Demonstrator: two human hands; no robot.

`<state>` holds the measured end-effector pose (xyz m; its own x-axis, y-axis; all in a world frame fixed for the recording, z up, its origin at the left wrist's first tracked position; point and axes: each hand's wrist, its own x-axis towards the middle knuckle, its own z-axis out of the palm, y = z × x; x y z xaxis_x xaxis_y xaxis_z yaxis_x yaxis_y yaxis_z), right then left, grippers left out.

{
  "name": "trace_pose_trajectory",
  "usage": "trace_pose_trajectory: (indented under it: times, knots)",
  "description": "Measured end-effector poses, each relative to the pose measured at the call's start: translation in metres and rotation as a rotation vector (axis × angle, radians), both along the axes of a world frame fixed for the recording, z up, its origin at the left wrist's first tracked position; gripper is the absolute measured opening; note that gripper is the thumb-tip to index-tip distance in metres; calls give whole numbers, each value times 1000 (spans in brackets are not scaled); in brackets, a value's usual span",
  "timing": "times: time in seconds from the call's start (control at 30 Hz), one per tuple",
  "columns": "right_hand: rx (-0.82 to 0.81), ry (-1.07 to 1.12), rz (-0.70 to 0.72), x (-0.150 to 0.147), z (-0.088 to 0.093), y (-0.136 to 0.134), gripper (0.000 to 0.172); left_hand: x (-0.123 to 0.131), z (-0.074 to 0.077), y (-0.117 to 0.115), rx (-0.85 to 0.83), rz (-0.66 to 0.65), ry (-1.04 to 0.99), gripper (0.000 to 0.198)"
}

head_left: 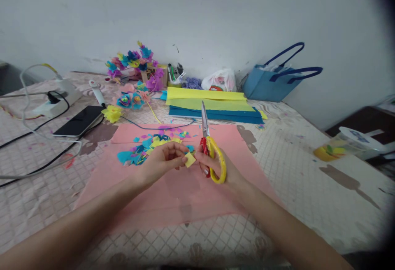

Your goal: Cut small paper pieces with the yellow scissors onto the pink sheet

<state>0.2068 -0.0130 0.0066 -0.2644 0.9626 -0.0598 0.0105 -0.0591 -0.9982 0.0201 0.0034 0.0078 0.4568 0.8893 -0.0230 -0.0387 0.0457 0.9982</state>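
Between the fingertips of my left hand (pixel 168 159) is a small yellow paper square (pixel 190 160), pinched by its left side. My right hand (pixel 228 167) holds a pair of scissors (pixel 212 150) with red and yellow handles, blades pointing up and away. The right fingertips come up close to the square's right corner; whether they touch it I cannot tell. Below both hands lies a pink paper sheet (pixel 182 204). Just beyond my left hand, a pile of blue, yellow and purple paper scraps (pixel 140 151) rests on that sheet.
Yellow sheets (pixel 206 94) overlap blue sheets (pixel 222 115) behind the pink one. Paper flowers (pixel 132 62) stand at the back left. A phone (pixel 78 121), cables and a power strip (pixel 58 99) lie left. A blue bag (pixel 271 82) and a plastic cup (pixel 345 144) are right.
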Motion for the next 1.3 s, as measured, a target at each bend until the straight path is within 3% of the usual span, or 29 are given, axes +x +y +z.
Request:
trace_pose_trajectory:
  times: [0.23, 0.4, 0.57, 0.77, 1.0, 1.3]
  knots:
    - [-16, -75, -6, -2, 5, -4, 22, 1, 0, -1, -12, 0, 26, 25]
    - [-63, -80, 37, -5, 7, -5, 27, 0, -1, 0, 8, 31, 49, 24]
    - [-65, -85, 1, -5, 8, -5, 28, 1, -1, -2, -14, -9, 66, 23]
    - [-66, -107, -53, -6, 12, -5, 25, 2, 4, -6, -67, 40, 68, 27]
    - [-46, -46, -79, -5, 7, -5, 27, 4, -2, -8, -103, -69, 96, 24]
    - [4, 60, 6, -6, -3, -1, 42, 1, -3, -3, -140, 129, -71, 22]
